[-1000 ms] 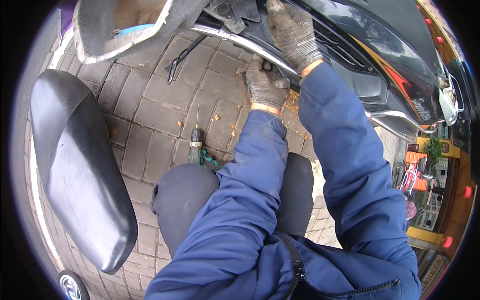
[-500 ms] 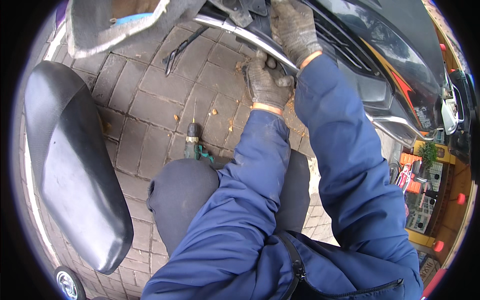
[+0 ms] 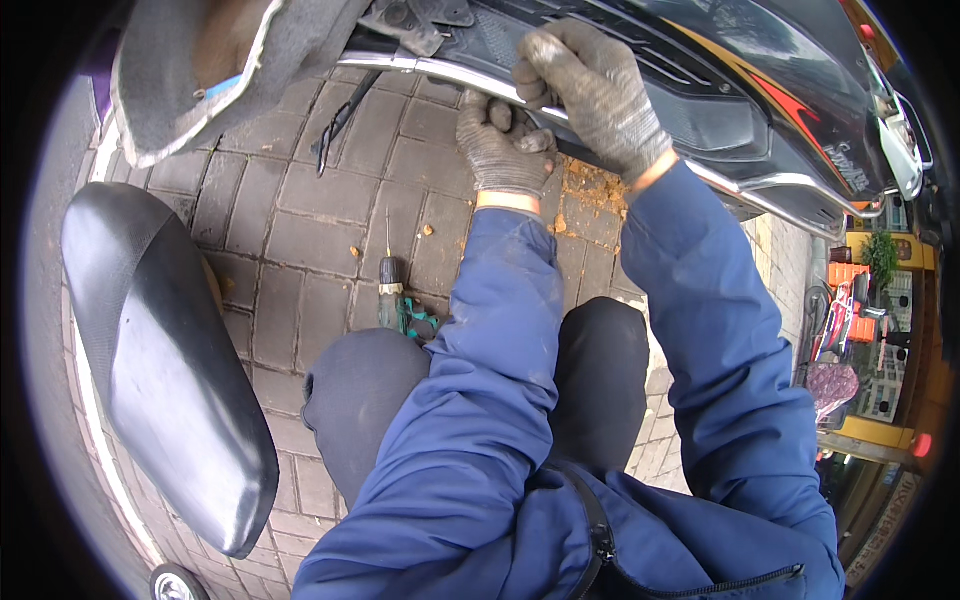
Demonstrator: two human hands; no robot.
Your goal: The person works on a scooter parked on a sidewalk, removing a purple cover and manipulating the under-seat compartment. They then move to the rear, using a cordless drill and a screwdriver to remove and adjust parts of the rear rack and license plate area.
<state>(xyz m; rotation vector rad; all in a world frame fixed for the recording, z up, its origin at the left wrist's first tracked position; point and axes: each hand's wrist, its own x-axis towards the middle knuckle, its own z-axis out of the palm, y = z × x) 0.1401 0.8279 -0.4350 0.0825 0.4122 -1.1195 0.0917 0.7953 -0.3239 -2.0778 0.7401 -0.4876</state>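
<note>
Both my hands wear dirty grey knit gloves and work at the side of a black scooter (image 3: 700, 120) with orange and red stripes. My left hand (image 3: 507, 150) is beneath the scooter's chrome side rail (image 3: 460, 72), palm up with its fingers curled. Higher and to the right, my right hand (image 3: 600, 95) is over the black footboard (image 3: 500, 45), its fingers bent in toward the thumb. Whatever either hand may grip is hidden by the fingers. A metal bracket (image 3: 415, 25) shows at the footboard's left end.
A black scooter seat (image 3: 170, 370) lies on the brick paving (image 3: 320, 210) at left. Before my knees lies a cordless drill (image 3: 395, 300) with a long bit. A grey open bin (image 3: 150, 100) juts in at top left, a black strap (image 3: 340, 125) hanging beside it. Brown crumbs (image 3: 590, 205) litter the bricks.
My right hand has drawn back from the footboard toward me, its fingers now curled in. The left hand stays under the rail. The whole view has shifted slightly.
</note>
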